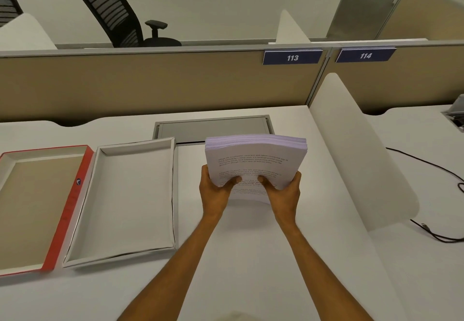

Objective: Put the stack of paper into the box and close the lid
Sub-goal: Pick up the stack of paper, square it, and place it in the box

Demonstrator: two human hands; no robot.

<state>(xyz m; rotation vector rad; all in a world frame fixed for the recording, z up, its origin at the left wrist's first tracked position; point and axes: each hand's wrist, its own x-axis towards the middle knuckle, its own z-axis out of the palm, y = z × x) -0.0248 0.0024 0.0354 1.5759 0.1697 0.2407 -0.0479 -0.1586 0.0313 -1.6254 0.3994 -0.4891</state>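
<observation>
A thick stack of printed white paper (256, 160) is lifted above the white desk, its far edge tilted up. My left hand (216, 190) grips its near left corner and my right hand (285, 192) its near right corner, thumbs on the top sheet. To the left lies the open box: a shallow white tray (130, 200) with nothing in it, and joined to its left side the red-rimmed lid (37, 207), lying flat with its brown inside facing up.
A grey cable hatch (213, 128) is set in the desk behind the paper. A white curved divider (356, 150) stands on the right, with black cables (437, 235) beyond it. A tan partition (150, 82) closes the desk's far side.
</observation>
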